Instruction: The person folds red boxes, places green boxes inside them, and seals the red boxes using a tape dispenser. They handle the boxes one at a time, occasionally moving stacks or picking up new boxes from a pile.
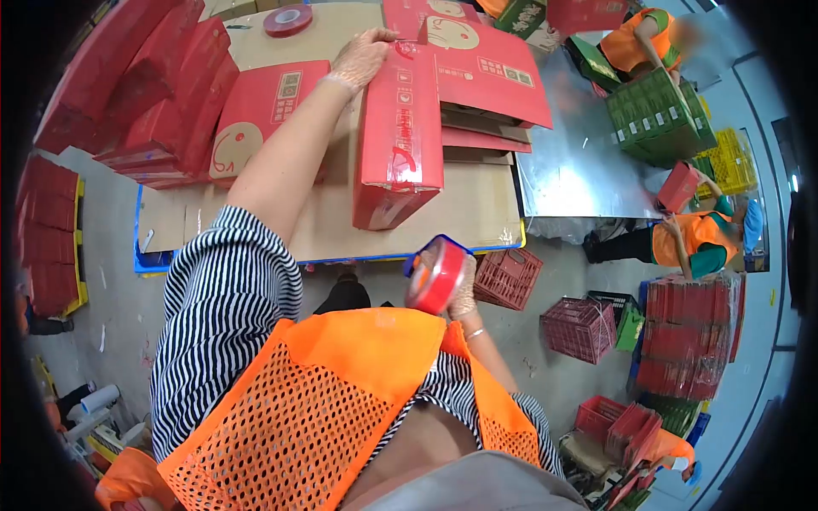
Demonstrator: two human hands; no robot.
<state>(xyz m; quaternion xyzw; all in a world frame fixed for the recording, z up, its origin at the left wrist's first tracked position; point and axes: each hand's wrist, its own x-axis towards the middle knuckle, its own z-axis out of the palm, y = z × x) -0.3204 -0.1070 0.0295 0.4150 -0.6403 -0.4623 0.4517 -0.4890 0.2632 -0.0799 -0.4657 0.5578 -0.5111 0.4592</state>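
Observation:
A red cardboard box (400,128) lies on the worktable in front of me, its narrow side up. Clear tape with red marks runs along that side. My left hand (362,61), in a thin clear glove, grips the box's far left corner with the fingers bent over its edge. My right hand (464,294), also gloved, is closed around a blue-framed tape dispenser (436,274) with a roll of red tape. The dispenser is close to my body, below the table edge and apart from the box. Part of the right hand is hidden behind the roll.
Red boxes (166,94) stack at the left; more flattened ones (494,77) lie right. A tape roll (288,20) rests at the back. Crates (579,328) stand on the floor. Two co-workers (694,238) handle boxes beside a metal table (579,162).

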